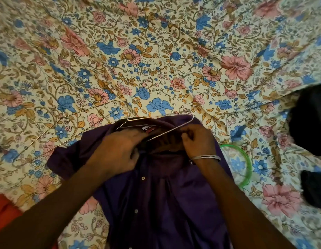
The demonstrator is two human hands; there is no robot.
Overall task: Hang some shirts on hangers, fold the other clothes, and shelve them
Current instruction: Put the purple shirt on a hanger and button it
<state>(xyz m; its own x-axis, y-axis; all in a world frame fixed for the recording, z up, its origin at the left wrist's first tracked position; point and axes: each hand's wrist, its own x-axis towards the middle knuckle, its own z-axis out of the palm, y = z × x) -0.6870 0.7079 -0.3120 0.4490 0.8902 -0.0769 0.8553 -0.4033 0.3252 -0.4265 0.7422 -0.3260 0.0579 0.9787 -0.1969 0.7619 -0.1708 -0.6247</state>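
The whole view is filled by a floral bedsheet (156,51), creased, w/ pink & blue flowers. A purple shirt (156,203) is laid on it, collar away from the person, buttons showing. At the collar a wire hanger (156,121) is partly tucked inside; the left hand (116,151) is curled on the collar fabric, the right hand (197,141) pinches the hanger wire. More wire hangers (57,130) lie left. A green hanger (244,168) is half hidden under the shirt. Dark clothes (308,123) are cut off at right, orange cloth (5,209) at bottom left.
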